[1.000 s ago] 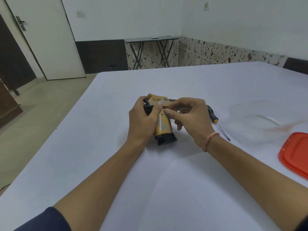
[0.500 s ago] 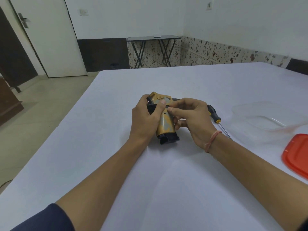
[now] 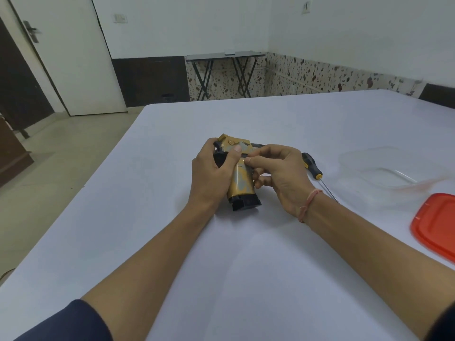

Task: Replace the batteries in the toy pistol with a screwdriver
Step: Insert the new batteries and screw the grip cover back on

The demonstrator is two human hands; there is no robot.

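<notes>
Two hands: both are on the pistol [image 3: 242, 183], which lies on its side at mid-table [image 3: 172, 242].
Long axis: the grip points at the near edge with its black base nearest the person, and the barrel runs off toward the right edge under the right hand [image 3: 280, 173].
Left hand [image 3: 211, 173]: the fingers wrap the pistol's rear and the thumb lies flat across its upper side, pinning it down.
Right hand: the thumb and forefinger are pinched narrow where grip meets body, and the other fingers [image 3: 264, 179] curl against the grip. I cannot tell whether they hold a small part or only the casing.
Screwdriver [image 3: 312, 166]: it lies flat just past the right hand, toward the right edge and apart from it. Its handle points to the far edge and its shaft slants to the near right corner.
Key relation: the screwdriver lies to the right of the right fingers, handle end closest, so that hand is much the nearer. The left looks better kept as the clamp.
Since earlier: little differs. Both hands stay on the pistol in the same grips, the pistol has not turned, and the screwdriver rests untouched in the same spot.
Stage, as I judge it: the cover is being felt out by hand, and the screw work is not yet under way.
</notes>
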